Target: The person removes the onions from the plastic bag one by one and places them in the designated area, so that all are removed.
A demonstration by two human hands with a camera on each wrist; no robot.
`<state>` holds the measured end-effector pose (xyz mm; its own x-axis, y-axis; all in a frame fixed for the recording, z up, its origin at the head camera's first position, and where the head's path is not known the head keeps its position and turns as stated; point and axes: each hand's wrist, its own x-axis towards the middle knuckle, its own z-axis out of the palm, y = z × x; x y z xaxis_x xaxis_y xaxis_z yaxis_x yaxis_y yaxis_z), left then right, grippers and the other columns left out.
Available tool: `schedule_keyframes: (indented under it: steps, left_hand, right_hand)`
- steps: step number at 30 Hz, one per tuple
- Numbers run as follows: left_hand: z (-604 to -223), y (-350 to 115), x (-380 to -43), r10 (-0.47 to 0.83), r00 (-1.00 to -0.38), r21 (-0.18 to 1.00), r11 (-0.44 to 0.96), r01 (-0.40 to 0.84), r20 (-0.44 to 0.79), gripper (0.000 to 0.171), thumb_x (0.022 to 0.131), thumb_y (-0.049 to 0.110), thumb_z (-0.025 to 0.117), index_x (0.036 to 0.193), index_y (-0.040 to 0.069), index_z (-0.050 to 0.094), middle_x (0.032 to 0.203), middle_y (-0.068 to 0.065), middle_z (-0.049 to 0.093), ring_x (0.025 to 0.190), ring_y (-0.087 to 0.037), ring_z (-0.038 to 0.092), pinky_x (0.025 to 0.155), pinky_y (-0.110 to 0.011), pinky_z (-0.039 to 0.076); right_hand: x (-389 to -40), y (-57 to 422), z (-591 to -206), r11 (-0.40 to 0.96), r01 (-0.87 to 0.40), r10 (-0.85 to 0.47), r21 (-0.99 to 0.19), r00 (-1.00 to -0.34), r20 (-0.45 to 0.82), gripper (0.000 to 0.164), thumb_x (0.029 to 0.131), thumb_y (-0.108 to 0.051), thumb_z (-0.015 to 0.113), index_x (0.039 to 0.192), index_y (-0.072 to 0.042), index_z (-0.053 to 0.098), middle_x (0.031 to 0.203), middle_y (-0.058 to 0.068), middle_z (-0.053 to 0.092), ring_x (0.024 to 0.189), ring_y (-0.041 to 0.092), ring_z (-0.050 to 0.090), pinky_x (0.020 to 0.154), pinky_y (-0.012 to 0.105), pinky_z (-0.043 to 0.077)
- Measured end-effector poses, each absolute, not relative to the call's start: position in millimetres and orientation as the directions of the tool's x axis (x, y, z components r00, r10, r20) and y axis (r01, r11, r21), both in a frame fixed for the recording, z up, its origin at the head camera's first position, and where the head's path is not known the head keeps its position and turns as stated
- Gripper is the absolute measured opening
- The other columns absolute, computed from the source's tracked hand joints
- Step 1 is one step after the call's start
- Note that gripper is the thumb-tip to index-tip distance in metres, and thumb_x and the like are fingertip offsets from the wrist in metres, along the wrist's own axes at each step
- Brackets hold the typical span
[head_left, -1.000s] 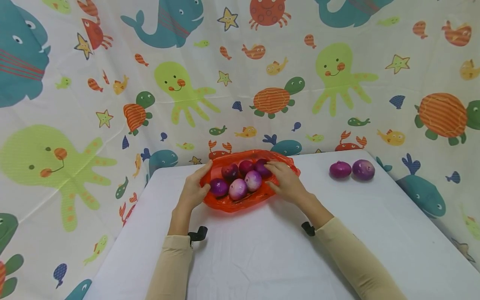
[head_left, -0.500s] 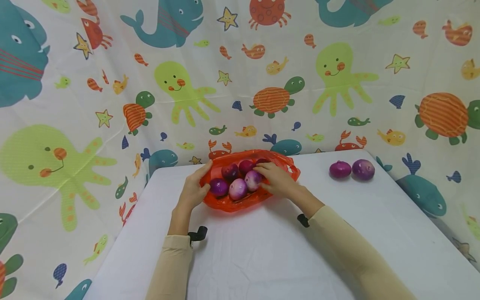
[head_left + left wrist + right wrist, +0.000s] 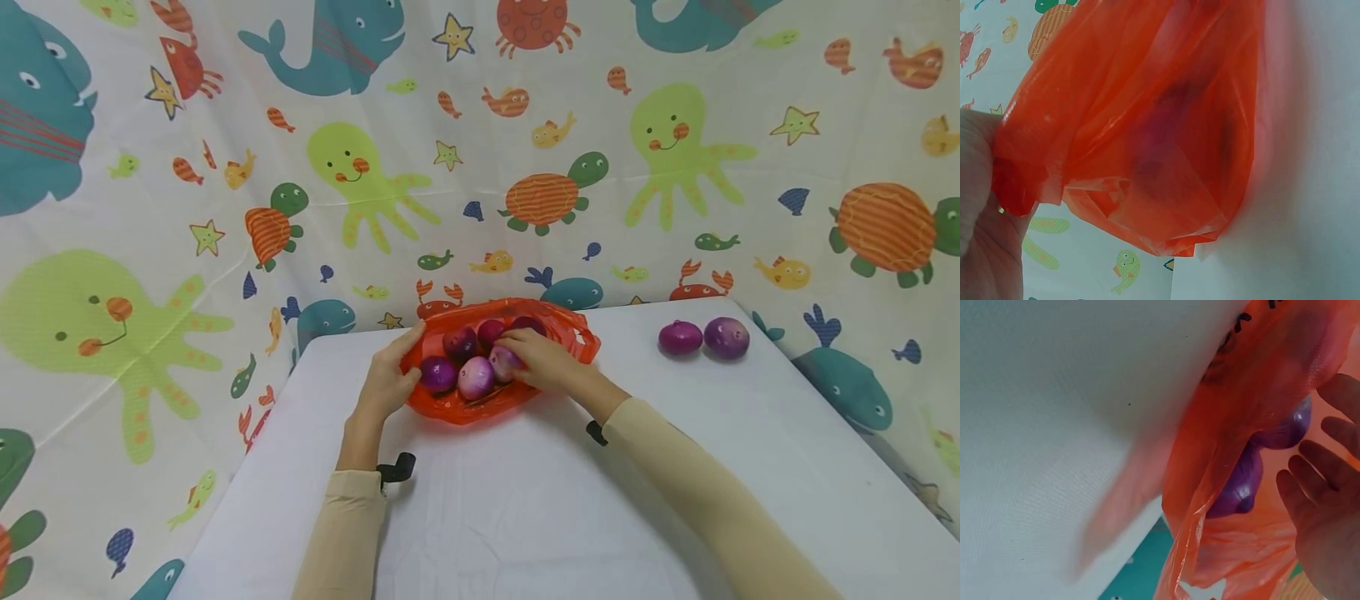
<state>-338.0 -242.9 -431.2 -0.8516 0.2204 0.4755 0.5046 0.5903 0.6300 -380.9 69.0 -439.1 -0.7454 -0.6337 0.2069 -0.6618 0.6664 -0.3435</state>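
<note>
In the head view an orange-red plastic bag [image 3: 450, 410] lies spread open at the table's far side with several purple onions [image 3: 476, 378] inside. My left hand [image 3: 385, 379] holds the bag's left rim; the left wrist view has the thin bag [image 3: 1116, 125] between thumb and fingers. My right hand [image 3: 543, 360] reaches over the bag's right side, fingertips at the pale onion [image 3: 505, 363] on the right and partly covering it. In the right wrist view the right hand [image 3: 1329, 500] has its fingers spread and lightly bent, beside two dark onions [image 3: 1238, 487].
Two more onions [image 3: 680, 338] sit side by side on the white table [image 3: 510, 517] at the back right, apart from the bag. A curtain [image 3: 465, 167] printed with sea animals hangs along the back and left of the table.
My right hand has moved left, from the onion at the bag's right end, now more visible, to the pale onion beside it. My left hand stays at the left rim.
</note>
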Motion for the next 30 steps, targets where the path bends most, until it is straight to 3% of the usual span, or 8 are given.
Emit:
schedule_keyframes:
  steps: [7,15,30]
  left_hand:
    - [-432,-243,-337,0.218,-0.851,0.625,0.597,0.503,0.477,0.084,0.085,-0.021,0.065,0.157,0.019,0.047,0.16,-0.007,0.05,0.15,-0.033,0.046,0.114,-0.052,0.046]
    - [-431,-242,-338,0.222,-0.854,0.629,0.595,0.501,0.471,0.084,0.086,-0.021,0.065,0.158,0.019,0.046,0.16,-0.007,0.05,0.149,-0.034,0.046,0.113,-0.053,0.047]
    - [-432,-245,-339,0.217,-0.85,0.619,0.602,0.504,0.481,0.081,0.086,-0.021,0.065,0.157,0.013,0.047,0.16,-0.008,0.05,0.149,-0.034,0.047,0.113,-0.053,0.047]
  right_hand:
    - [-384,64,-445,0.669,-0.673,-0.655,-0.314,-0.734,0.179,0.059,0.095,-0.017,0.076,0.15,-0.011,0.056,0.152,0.011,0.054,0.145,0.032,0.046,0.119,0.052,0.044]
    - [-387,62,-452,0.68,-0.667,-0.642,-0.305,-0.742,0.191,0.054,0.094,-0.023,0.077,0.144,-0.012,0.06,0.145,0.012,0.055,0.136,0.03,0.051,0.113,0.05,0.051]
    - [-385,55,-451,0.702,-0.643,-0.615,-0.307,-0.764,0.194,0.065,0.092,-0.02,0.08,0.148,-0.006,0.052,0.149,0.014,0.055,0.141,0.033,0.048,0.119,0.051,0.044]
